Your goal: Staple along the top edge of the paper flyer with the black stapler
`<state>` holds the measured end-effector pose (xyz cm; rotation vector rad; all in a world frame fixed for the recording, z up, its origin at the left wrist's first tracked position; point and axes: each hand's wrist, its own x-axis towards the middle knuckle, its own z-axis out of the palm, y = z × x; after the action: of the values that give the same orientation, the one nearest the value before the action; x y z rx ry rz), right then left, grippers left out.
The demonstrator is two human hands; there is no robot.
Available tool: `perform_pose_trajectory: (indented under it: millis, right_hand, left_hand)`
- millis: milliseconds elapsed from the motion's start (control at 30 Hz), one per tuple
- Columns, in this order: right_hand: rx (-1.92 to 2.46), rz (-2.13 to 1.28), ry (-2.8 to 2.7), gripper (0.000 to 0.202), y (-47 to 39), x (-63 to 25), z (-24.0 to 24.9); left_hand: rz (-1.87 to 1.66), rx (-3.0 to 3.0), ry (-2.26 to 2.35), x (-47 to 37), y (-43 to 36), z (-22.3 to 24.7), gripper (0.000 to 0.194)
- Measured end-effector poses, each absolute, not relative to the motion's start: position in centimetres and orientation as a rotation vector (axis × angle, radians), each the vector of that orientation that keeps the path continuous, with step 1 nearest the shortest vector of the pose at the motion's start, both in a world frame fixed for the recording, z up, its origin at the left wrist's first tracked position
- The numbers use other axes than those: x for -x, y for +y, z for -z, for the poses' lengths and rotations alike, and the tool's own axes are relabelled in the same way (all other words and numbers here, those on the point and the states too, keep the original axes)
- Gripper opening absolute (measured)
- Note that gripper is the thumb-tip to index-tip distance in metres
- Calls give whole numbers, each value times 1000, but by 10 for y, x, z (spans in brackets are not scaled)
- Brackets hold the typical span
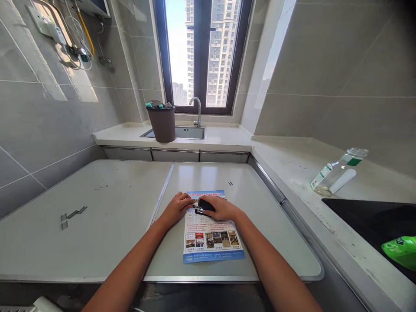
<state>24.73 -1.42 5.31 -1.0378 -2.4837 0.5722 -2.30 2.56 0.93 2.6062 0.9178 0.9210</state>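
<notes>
A black stapler [205, 205] is in my right hand [221, 208], whose fingers wrap round its body from the right. My left hand [177, 207] is closed, its fingertips pressed together at the stapler's metal front end. What those fingertips pinch, if anything, is too small to make out. Under both hands lies a printed flyer [211, 242] with blue bands, red text and a row of photos; its upper middle is partly covered by the hands and stapler.
Staple strips [73, 214] lie on the folding table's left panel [107, 251], with small strips [230, 183] at the right back. Behind are a filled brown bin [161, 125], a sink [190, 132] and faucet [196, 113]. A tilted glass jar [339, 171] and green packet [401, 251] are right.
</notes>
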Motion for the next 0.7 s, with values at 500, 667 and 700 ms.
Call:
perform_pose_trajectory:
  millis: [500,667,700]
  right_hand:
    - [1048,-574,-2486,41,-13,-248,-52]
    - [1043,-578,-2489,40,-14,-247,-54]
    - [1039,-580,-2489,40,-14,-247,-54]
  left_hand:
    - [-815,-2435,875,21,25,-8,17]
    - [-807,-2424,906,20,23,-11,16]
    - [-806,-2427,913,20,22,-13,17]
